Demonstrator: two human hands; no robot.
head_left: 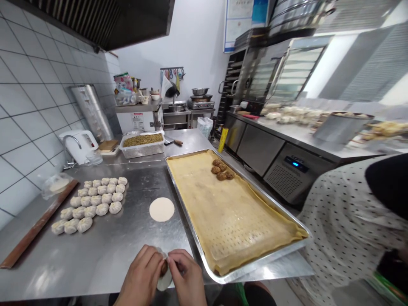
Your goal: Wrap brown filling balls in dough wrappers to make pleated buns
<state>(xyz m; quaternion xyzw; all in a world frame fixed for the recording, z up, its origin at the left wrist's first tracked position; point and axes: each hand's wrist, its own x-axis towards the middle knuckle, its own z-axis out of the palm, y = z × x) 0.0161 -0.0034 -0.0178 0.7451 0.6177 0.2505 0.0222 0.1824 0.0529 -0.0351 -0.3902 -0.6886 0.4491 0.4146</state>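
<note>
My left hand (144,276) and my right hand (187,275) meet at the near edge of the steel table (105,250), both pinching a white dough wrapper (164,279) with brown filling in it. A flat round dough disc (162,209) lies on the table just beyond my hands. To the left sit several folded raw dumplings (92,203) in rows. On the right lies a metal baking tray (219,278) lined with yellow perforated paper, with several brown filling balls (221,171) at its far end.
A person in a dotted white top (347,238) stands at the right. A tub of greenish filling (142,143), a white kettle (79,144), a wooden board (38,223) and a bagged dough piece (57,185) are on the table's left and back. Counters and ovens line the right wall.
</note>
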